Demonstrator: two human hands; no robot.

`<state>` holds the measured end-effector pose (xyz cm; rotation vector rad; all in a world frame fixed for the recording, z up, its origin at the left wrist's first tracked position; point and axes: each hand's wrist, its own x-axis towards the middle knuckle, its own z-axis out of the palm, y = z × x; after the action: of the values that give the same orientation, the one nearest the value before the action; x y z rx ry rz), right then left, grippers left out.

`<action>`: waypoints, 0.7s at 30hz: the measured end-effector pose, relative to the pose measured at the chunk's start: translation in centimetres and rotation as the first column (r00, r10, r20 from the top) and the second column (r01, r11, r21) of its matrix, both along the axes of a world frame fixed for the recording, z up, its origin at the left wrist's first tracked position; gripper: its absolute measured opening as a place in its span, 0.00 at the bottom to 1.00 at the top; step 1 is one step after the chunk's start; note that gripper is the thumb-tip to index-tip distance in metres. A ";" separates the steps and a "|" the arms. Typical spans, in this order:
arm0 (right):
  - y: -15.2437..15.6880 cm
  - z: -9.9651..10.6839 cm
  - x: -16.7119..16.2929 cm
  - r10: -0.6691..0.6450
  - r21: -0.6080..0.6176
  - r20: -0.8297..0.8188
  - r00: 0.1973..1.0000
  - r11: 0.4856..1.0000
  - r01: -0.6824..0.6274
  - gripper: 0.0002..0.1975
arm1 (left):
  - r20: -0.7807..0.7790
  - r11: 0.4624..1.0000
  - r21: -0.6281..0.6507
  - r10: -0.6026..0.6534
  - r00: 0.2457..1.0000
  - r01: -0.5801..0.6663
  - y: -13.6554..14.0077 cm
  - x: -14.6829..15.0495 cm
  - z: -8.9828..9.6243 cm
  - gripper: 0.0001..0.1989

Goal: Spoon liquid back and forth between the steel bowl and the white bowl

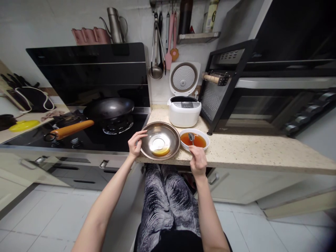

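My left hand (135,142) grips the left rim of a shallow steel bowl (150,137), which looks tilted toward me. A little yellow liquid (161,151) has pooled at its near side. In my right hand (198,159) is a metal spoon (191,137), its head over a white oval bowl (207,143). Reddish-orange liquid (198,140) fills much of that bowl. The two bowls stand side by side on the speckled counter, with hardly a gap between them. I cannot tell whether the spoon touches the liquid.
Behind the bowls a white rice cooker (184,115) stands with its lid up. To the left, a black wok (109,107) with an orange handle sits on the gas stove (86,140). A black oven (259,108) is on the right. Utensils (156,49) hang on the wall.
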<state>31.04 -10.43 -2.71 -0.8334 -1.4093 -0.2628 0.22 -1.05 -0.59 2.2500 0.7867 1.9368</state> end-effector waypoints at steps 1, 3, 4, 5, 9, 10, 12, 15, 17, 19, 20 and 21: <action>0.0 0.0 0.0 0.002 -0.012 -0.014 1.000 1.000 -0.002 0.09 | 0.002 1.000 0.001 -0.002 1.000 0.002 0.0 0.0 0.0 0.16; -0.3 0.3 -0.2 -0.009 -0.016 -0.068 0.998 1.000 0.008 0.07 | 0.003 1.000 0.005 -0.005 1.000 0.004 0.0 0.0 0.0 0.16; -0.5 0.5 -0.4 -0.020 -0.006 -0.113 0.993 1.000 0.019 0.06 | 0.004 1.000 0.008 -0.004 1.000 0.004 0.0 0.0 0.0 0.16; -0.7 0.7 -0.6 -0.032 0.003 -0.169 0.985 0.999 0.033 0.06 | 0.005 1.000 0.009 -0.003 1.000 0.003 0.0 0.1 0.0 0.16; -1.9 2.1 -1.8 -0.025 0.036 -0.442 0.897 0.998 0.046 0.06 | 0.006 1.000 0.009 -0.003 1.000 0.003 -0.1 0.1 0.1 0.16; -2.2 2.4 -2.1 0.000 0.046 -0.483 0.875 0.999 0.025 0.05 | 0.002 1.000 0.008 0.001 1.000 -0.001 -0.1 0.1 0.2 0.16; -2.6 2.9 -2.6 0.067 0.021 -0.500 0.863 0.998 -0.066 0.06 | -0.008 1.000 0.005 0.015 1.000 -0.015 -0.2 0.1 0.2 0.17; -2.6 3.0 -3.1 0.176 -0.063 -0.478 0.860 0.970 -0.233 0.08 | -0.020 1.000 0.003 0.031 0.999 -0.031 -0.2 0.1 0.3 0.18; -2.2 2.6 -3.4 0.228 -0.108 -0.473 0.851 0.944 -0.313 0.08 | -0.020 0.999 0.010 0.038 0.999 -0.038 -0.3 0.1 0.2 0.18; -1.8 2.2 -3.6 0.260 -0.145 -0.469 0.844 0.920 -0.364 0.08 | -0.019 0.999 0.019 0.045 0.999 -0.045 -0.3 0.1 0.1 0.18; -1.6 2.0 -3.6 0.272 -0.162 -0.465 0.842 0.909 -0.383 0.09 | -0.019 0.999 0.022 0.048 0.999 -0.047 -0.3 0.0 0.1 0.18; -1.5 1.8 -3.7 0.282 -0.178 -0.462 0.841 0.899 -0.400 0.09 | -0.020 0.999 0.024 0.049 0.999 -0.049 -0.2 0.0 0.0 0.18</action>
<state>27.38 -11.92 -0.89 -0.7785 -1.1591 0.3836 0.26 -1.29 -0.55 2.2888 0.8341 1.9564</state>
